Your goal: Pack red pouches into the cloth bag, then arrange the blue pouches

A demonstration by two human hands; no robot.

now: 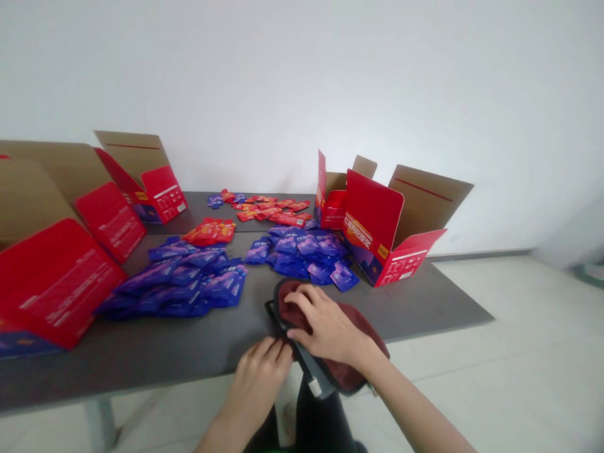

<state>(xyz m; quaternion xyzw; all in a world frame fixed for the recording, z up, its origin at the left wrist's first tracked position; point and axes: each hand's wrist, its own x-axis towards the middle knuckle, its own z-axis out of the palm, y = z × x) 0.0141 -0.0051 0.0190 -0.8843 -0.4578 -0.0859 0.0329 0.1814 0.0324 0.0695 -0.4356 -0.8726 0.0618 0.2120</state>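
Observation:
A maroon cloth pouch (pixel 363 324) with dark edging lies at the table's front edge and hangs partly over it. My right hand (pixel 325 324) lies over it, with curled fingers gripping the cloth and the thumb near the dark edge. Along the pouch's left side runs a dark grey strip (pixel 306 363) with a white tip at its lower end. My left hand (pixel 264 371) is closed at the left of this strip, its fingertips bent down and hidden, so what they pinch cannot be made out.
Blue sachets (pixel 189 277) lie heaped left of centre, and another blue pile (pixel 306 251) sits beyond the pouch. Orange-red sachets (pixel 212 231) are at the back. Open red cartons stand at the left (pixel 61 283) and right (pixel 372 226) of the grey table (pixel 189 346).

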